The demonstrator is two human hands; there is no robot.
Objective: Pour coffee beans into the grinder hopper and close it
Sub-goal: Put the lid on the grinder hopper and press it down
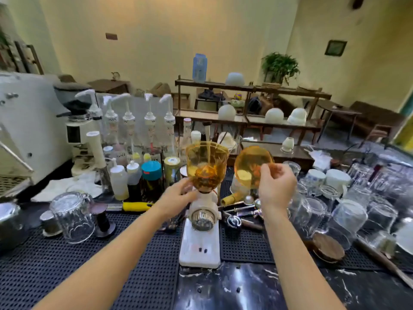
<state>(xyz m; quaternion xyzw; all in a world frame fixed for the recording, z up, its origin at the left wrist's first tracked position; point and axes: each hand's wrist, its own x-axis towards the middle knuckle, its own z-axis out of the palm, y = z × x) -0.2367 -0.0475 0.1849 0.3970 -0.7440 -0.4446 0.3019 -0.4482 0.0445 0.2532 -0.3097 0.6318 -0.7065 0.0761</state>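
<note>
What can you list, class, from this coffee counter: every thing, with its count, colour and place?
Grinder: one, white, centre of counter.
Hopper: one, amber, open, atop the grinder.
Lid: one, amber, held right of the hopper.
Syrup bottles: about five, clear with white pumps, back left.
Teal-lidded jar: one, left of the hopper.
Glasses: many, clear, upturned, right side.
Glass mug: one, clear, upturned, front left.
Mat: black, perforated, under the grinder.
Shelf: one, brown, behind, with white globes.
Plant: one, green, on the shelf.
Left hand: at the hopper's base.
Right hand: fingers gripping the lid.
</note>
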